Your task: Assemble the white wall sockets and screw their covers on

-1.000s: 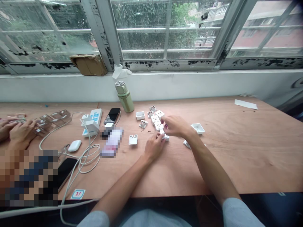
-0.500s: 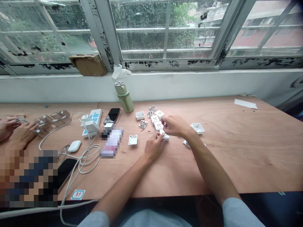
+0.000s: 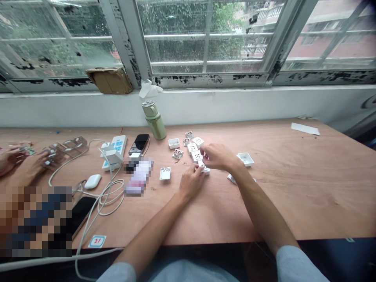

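Note:
My left hand (image 3: 190,181) rests at the middle of the plywood table (image 3: 279,188), its fingertips on a white socket faceplate (image 3: 203,168). My right hand (image 3: 216,156) curls just above that plate, beside a second faceplate (image 3: 196,156), with a small pink-red bit (image 3: 205,156) showing at its fingertips. What it holds is hidden. Further faceplates (image 3: 192,147) lie close by, along with small metal-contact socket inserts (image 3: 178,154). A white back cover (image 3: 165,173) lies left of my left hand, and a white shallow box (image 3: 245,159) lies right of my right hand.
A co-worker's hands (image 3: 29,166) work at the far left beside clear plastic trays (image 3: 69,144). Between us lie a power strip (image 3: 115,147), phones (image 3: 139,143), tangled white cables (image 3: 111,196) and a blurred packet (image 3: 139,176). A green flask (image 3: 153,120) stands by the window wall (image 3: 205,102).
My hands stay almost where they were. The co-worker's hands have shifted slightly at the left edge.

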A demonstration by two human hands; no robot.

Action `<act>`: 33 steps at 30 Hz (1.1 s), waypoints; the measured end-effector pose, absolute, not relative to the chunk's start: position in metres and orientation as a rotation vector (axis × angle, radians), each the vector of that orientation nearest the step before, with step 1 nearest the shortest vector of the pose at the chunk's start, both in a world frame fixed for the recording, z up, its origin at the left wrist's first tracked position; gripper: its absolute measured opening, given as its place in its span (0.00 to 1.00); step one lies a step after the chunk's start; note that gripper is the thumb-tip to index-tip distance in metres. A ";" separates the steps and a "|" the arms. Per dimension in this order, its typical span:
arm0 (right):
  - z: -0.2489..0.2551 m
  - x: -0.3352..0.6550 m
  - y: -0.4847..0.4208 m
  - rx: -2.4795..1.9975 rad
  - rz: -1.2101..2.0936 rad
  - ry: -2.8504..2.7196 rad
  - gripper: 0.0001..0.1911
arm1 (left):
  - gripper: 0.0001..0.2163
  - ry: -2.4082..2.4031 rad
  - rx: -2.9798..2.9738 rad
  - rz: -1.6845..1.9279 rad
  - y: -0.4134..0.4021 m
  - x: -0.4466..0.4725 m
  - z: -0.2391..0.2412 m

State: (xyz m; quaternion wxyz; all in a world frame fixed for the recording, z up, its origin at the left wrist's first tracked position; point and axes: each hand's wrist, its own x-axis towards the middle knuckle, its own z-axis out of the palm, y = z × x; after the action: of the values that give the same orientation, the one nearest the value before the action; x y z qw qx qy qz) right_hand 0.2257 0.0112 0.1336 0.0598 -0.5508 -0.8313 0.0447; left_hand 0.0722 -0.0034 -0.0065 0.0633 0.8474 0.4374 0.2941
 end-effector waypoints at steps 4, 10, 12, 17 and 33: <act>0.134 0.225 0.010 -1.665 0.108 -2.513 0.09 | 0.08 1.333 2.557 0.891 -0.003 0.072 -0.006; 0.134 0.226 0.011 -1.637 0.127 -2.532 0.10 | 0.09 1.336 2.553 0.886 -0.004 0.072 -0.006; 0.132 0.226 0.012 -1.655 0.116 -2.526 0.09 | 0.08 1.334 2.548 0.891 -0.004 0.073 -0.006; 0.131 0.226 0.012 -1.657 0.090 -2.495 0.10 | 0.09 1.331 2.539 0.894 -0.004 0.073 -0.006; 0.132 0.226 0.011 -1.650 0.096 -2.525 0.10 | 0.08 1.339 2.564 0.911 -0.005 0.073 -0.003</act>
State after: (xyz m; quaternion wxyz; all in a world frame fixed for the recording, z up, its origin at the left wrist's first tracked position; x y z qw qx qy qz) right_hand 0.2257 0.0107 0.1322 0.0620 -0.5458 -0.8350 0.0319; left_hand 0.0728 -0.0047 -0.0033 0.0544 0.8443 0.4407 0.2999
